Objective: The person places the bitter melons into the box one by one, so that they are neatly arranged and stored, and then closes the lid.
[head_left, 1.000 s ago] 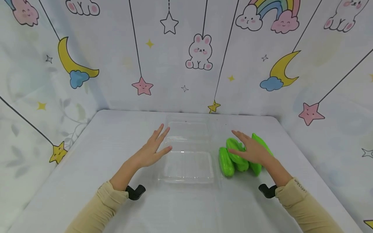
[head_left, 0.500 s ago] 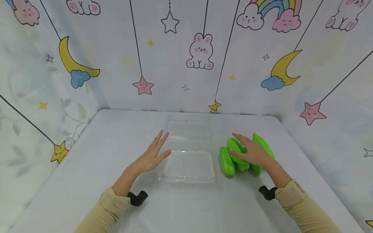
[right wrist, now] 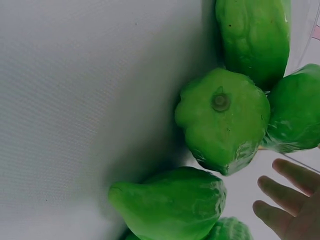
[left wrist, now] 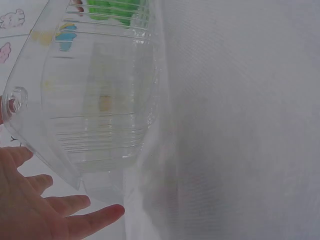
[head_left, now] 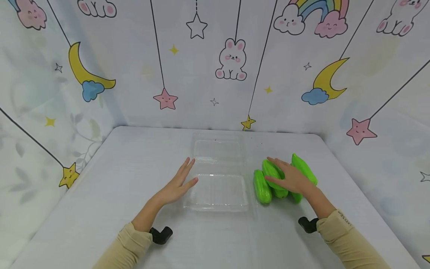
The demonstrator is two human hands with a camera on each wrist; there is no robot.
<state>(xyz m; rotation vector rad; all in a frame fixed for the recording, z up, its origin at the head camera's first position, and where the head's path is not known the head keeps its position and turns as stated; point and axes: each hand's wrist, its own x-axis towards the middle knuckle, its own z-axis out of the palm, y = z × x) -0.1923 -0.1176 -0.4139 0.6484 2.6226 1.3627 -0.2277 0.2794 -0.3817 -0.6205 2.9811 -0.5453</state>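
A clear plastic clamshell box [head_left: 215,208] lies opened out on the white table, its lid [head_left: 217,150] folded back on the far side. Beside the box's left edge is my left hand [head_left: 172,189], fingers straight and spread, holding nothing. The left wrist view puts its fingertips [left wrist: 112,211] close to the box's clear wall [left wrist: 100,100]. To the right of the box sits a pile of several glossy green papaya-like fruits [head_left: 262,186]. My right hand [head_left: 291,180] hovers over the pile with fingers extended and hides part of it. One fruit [right wrist: 222,120] turns its stem end to the right wrist camera.
The white table [head_left: 141,149] backs onto a cloth wall [head_left: 201,67] printed with stars, moons and bunnies. More of this cloth rises along the left and right sides. A black camera mount [head_left: 161,235] sticks out from the left wrist, another [head_left: 308,225] from the right.
My left hand has drawn back a little toward me along the box's left side. The right hand has sunk slightly over the green fruits. Box and fruits stay where they were.
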